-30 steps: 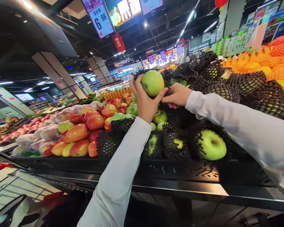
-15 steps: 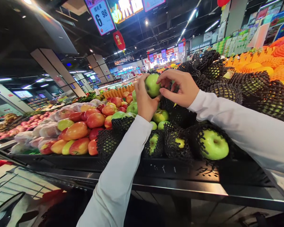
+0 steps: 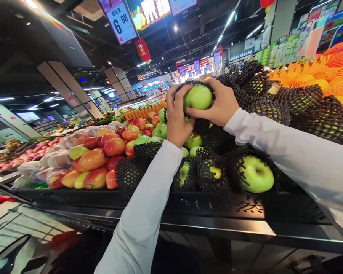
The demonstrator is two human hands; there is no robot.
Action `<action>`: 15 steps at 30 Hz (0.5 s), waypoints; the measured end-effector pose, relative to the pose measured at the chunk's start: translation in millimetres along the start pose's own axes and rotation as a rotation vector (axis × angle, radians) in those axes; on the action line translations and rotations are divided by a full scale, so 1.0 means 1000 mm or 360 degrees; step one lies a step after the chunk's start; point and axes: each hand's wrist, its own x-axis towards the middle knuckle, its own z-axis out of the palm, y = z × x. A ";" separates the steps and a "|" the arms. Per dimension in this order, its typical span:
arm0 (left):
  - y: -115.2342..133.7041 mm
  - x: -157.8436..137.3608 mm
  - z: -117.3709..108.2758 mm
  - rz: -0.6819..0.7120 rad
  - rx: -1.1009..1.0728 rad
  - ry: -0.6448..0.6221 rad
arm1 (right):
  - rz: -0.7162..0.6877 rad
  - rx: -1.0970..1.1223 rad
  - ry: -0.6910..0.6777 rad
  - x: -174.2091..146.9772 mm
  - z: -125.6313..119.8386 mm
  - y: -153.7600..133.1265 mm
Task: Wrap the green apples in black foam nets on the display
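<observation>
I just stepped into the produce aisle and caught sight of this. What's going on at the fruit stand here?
A person in white sleeves holds one green apple up over the display with both hands. The left hand grips its left side and the right hand its right side, and a black foam net sleeve sits around the apple's back and top. Below, more green apples in black nets lie on the dark stand, with red and yellow apples piled to the left.

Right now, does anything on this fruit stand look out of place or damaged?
Nothing looks spilled or damaged. Both hands, left hand and right hand, hold a green apple with black net showing around it. On the stand, some green apples lie bare while others sit in nets.
</observation>
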 end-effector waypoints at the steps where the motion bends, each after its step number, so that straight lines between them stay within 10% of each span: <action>1: -0.004 0.000 0.000 -0.0035 0.0004 0.0029 | -0.0018 -0.0001 0.0023 0.000 -0.001 -0.001; 15: 0.006 0.001 -0.004 -0.0046 -0.0235 -0.0058 | 0.0091 0.0299 0.0118 0.003 0.013 0.036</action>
